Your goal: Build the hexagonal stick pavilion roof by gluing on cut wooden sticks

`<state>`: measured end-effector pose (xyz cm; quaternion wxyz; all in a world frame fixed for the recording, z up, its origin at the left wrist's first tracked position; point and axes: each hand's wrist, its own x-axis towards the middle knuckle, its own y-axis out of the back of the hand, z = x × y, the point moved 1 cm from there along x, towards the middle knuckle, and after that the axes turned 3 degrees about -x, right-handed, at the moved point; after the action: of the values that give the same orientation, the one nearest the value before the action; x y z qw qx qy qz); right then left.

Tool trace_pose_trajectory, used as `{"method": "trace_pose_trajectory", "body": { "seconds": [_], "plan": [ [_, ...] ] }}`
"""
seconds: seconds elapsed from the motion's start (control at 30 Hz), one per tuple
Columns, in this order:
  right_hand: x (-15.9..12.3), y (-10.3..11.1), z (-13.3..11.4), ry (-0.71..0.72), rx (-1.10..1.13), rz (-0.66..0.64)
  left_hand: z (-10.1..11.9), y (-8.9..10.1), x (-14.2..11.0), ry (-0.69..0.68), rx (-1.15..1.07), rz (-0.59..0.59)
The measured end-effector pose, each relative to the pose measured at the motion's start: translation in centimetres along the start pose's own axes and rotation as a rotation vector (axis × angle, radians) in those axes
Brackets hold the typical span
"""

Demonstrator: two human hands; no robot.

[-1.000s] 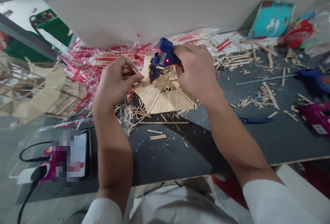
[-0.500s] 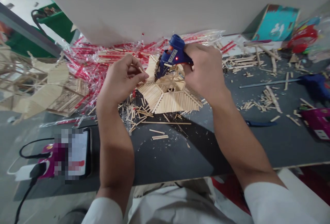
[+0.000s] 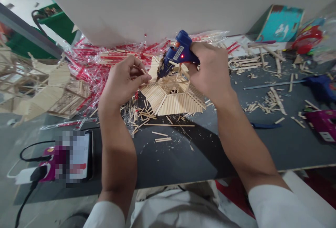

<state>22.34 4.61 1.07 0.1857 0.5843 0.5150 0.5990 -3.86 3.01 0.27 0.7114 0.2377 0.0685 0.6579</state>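
A glue gun (image 3: 181, 51), blue with a lit red light, is in my right hand (image 3: 208, 68), its fingers wrapped round the handle. The gun's nozzle points down and left at a roof-like model of thin wooden sticks (image 3: 178, 103), with slatted panels around an open middle. At the model's left edge my left hand (image 3: 126, 79) is closed, thumb and finger pinched on the edge of a panel. The fingertips partly hide what lies between them. A short stick lies across the front of the gun.
Loose stick pieces (image 3: 162, 139) lie before the model. Plastic-wrapped sticks (image 3: 89, 60) are heaped behind it. At left stand another stick model (image 3: 39, 88) and a phone (image 3: 81, 156) by a purple power strip (image 3: 51, 165). A second glue gun (image 3: 321, 86) and a blue-handled tool (image 3: 266, 125) lie right.
My right hand has shifted slightly right, tilting the glue gun, and its back end is a little higher. The left hand and the model look unmoved.
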Motion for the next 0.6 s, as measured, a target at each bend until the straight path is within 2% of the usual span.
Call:
{"method": "trace_pose_trajectory", "body": {
  "seconds": [0.1, 0.27, 0.43, 0.5, 0.6],
  "plan": [
    [0.1, 0.3, 0.2, -0.029, 0.032, 0.005, 0.1, -0.1, 0.0, 0.0, -0.011, 0.024],
    [0.4, 1.4, 0.7, -0.139, 0.089, -0.021, 0.2, -0.1, 0.1, -0.077, -0.022, 0.153],
    [0.3, 3.6, 2.8, -0.251, 0.175, 0.024, 0.4, -0.1, 0.3, -0.151, -0.021, 0.19],
    [0.1, 5.0, 4.2, -0.339, 0.19, 0.014, 0.6, -0.2, 0.2, -0.173, 0.008, 0.214],
    [-0.7, 7.0, 7.3, -0.567, 0.107, -0.086, 1.0, -0.2, 0.2, -0.187, 0.014, 0.211]
  ]
}}
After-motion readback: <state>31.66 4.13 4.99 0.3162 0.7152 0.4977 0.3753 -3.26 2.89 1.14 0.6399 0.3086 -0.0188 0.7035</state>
